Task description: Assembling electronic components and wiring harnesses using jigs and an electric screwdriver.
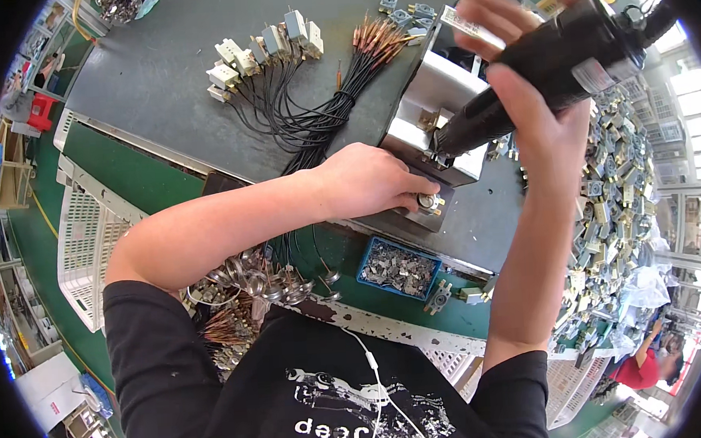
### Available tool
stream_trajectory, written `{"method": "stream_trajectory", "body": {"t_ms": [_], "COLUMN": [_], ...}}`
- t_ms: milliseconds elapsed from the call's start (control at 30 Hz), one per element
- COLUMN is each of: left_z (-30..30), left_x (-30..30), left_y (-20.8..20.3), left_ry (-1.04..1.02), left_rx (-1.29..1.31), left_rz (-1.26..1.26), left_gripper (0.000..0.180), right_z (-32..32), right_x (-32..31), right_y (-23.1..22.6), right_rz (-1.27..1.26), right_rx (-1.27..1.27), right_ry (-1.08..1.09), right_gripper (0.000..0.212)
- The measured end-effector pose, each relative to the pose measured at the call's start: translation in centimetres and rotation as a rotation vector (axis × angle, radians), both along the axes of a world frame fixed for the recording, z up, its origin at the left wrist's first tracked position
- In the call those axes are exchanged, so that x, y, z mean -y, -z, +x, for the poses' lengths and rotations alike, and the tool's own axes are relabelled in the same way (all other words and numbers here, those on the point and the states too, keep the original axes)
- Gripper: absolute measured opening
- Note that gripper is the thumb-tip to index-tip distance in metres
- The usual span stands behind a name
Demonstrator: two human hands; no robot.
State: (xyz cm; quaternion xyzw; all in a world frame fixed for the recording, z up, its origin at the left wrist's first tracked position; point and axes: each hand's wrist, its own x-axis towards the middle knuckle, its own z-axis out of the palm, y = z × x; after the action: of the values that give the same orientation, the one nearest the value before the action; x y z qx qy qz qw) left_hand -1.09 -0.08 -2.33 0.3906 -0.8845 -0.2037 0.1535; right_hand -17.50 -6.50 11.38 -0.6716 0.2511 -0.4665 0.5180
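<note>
At three o'clock my left hand (pixel 368 182) pinches a small connector (pixel 429 203), likely light and stiff, best held by its sides; at two my right hand (pixel 530 110) is spread around a black driver (pixel 561 60); whether it grips, I can't tell.

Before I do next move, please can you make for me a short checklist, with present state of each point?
1. Left grip has the small silver part: ok, thumb and fingers are on it.
2. Right grip fully closed around the black power tool: cannot tell, fingers are blurred and partly hidden.
3. Tool tip touching its spot at the metal fixture: cannot tell, the contact is too small to see.
4. Black cables apart from the tip: ok, the bundle lies to its left.
5. Left forearm not over the cables: not ok, it crosses them in this view.
6. Blue tray holding metal pieces: ok.
</note>
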Motion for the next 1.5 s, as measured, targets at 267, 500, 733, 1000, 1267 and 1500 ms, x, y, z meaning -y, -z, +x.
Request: {"method": "stream_trajectory", "body": {"t_ms": [267, 500, 733, 1000, 1267, 1500], "left_z": [0.4, -0.2, -0.1, -0.4, -0.1, -0.2], "left_x": [-0.2, 0.4, 0.3, 0.2, 0.4, 0.2], "left_y": [-0.1, -1.5, -1.4, -1.6, -1.4, -1.0], "left_ry": [-0.001, 0.009, 0.007, 0.012, 0.058, 0.057], "left_rx": [0.001, 0.081, 0.064, 0.077, 0.077, 0.044], "left_rz": [-0.051, 0.144, 0.151, 0.138, 0.105, 0.075], "left_gripper": [0.035, 0.034, 0.032, 0.031, 0.032, 0.028], "right_z": [0.4, -1.9, -1.9, -2.2, -2.2, -1.9], "right_x": [-3.4, -5.4, -6.0, -6.2, -6.6, -6.5], "right_y": [1.8, 3.8, 3.8, 4.8, 5.0, 5.3], "right_rz": [-0.204, -0.284, -0.111, -0.176, -0.183, -0.220], "right_rx": [0.168, 0.321, 0.208, 0.166, 0.073, 0.085], "right_ry": [0.325, 0.340, 0.373, 0.349, 0.351, 0.339], "right_gripper": [0.083, 0.058, 0.100, 0.101, 0.096, 0.095]}}
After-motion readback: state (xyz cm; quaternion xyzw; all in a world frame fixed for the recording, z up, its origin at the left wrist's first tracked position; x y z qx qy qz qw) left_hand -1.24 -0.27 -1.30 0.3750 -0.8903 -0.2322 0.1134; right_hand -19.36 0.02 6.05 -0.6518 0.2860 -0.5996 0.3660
